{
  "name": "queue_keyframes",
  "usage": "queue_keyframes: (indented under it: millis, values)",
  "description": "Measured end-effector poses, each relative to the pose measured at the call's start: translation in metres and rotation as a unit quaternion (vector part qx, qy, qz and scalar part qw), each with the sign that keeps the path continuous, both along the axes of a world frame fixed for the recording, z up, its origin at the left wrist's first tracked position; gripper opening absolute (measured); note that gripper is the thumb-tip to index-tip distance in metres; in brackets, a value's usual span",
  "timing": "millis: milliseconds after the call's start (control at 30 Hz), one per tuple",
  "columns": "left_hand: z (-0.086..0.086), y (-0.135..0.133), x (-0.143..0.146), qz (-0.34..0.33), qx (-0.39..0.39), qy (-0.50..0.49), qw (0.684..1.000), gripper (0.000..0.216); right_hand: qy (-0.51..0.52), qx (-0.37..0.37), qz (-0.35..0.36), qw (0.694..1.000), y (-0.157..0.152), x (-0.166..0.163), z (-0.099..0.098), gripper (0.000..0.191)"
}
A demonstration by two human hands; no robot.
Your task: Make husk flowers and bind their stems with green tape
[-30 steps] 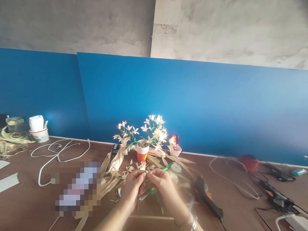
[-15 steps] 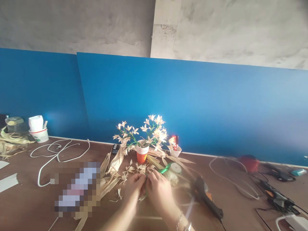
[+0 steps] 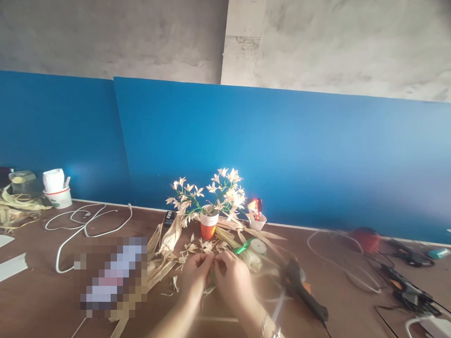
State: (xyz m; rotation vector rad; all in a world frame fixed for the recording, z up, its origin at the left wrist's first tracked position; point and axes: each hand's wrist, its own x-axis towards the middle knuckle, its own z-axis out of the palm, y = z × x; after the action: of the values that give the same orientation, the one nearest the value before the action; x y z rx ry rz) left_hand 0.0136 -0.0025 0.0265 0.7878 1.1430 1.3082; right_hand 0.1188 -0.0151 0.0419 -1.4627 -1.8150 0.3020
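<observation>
My left hand (image 3: 196,273) and right hand (image 3: 231,274) meet at the fingertips, bunched so close that I cannot tell what either grips. A green bit (image 3: 212,280) shows between them. Loose flowers (image 3: 206,245) lie just beyond, before the cup (image 3: 208,229); green tape (image 3: 243,247) lies past my right hand.

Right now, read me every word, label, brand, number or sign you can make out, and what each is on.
No text is legible.
Orange cup: yellow mark, too small to read.
Small black object: pale marks, too small to read.
White tub: green mark, too blurred to read.
Pixelated patch: blocked out, nothing readable.
</observation>
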Motion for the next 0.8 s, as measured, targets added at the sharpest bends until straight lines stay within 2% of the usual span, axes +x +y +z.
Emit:
queue_keyframes:
  millis: [67, 133, 200, 300, 400, 500, 567, 667, 800]
  values:
    - [0.003, 0.001, -0.003, -0.007, -0.001, 0.018, 1.0, 0.034, 0.139, -0.094, 0.045, 0.985, 0.004, 0.004, 0.004, 0.016]
    - [0.005, 0.002, -0.006, -0.028, 0.015, 0.013, 0.999, 0.034, 0.281, -0.186, 0.081, 0.938, 0.008, 0.008, 0.009, 0.017]
    - [0.006, 0.002, -0.008, -0.059, 0.037, -0.003, 0.998, 0.035, 0.368, -0.249, 0.092, 0.891, 0.009, 0.012, 0.014, 0.021]
    - [0.009, 0.0, -0.009, -0.087, 0.053, -0.018, 0.995, 0.038, 0.396, -0.299, 0.105, 0.862, 0.008, 0.016, 0.02, 0.026]
    - [0.012, -0.001, -0.008, -0.103, 0.065, -0.011, 0.992, 0.039, 0.408, -0.341, 0.15, 0.833, 0.007, 0.021, 0.021, 0.026]
    - [0.012, -0.002, -0.008, -0.118, 0.073, -0.009, 0.99, 0.038, 0.449, -0.36, 0.194, 0.794, 0.008, 0.024, 0.017, 0.021]
    - [0.011, -0.002, -0.008, -0.121, 0.077, -0.013, 0.989, 0.038, 0.468, -0.365, 0.204, 0.778, 0.009, 0.024, 0.016, 0.021]
    - [0.009, -0.002, -0.008, -0.107, 0.074, -0.015, 0.991, 0.04, 0.461, -0.352, 0.186, 0.793, 0.008, 0.021, 0.019, 0.022]
    - [0.009, -0.002, -0.006, -0.063, 0.035, -0.009, 0.997, 0.043, 0.37, -0.266, 0.138, 0.879, 0.006, 0.013, 0.018, 0.023]
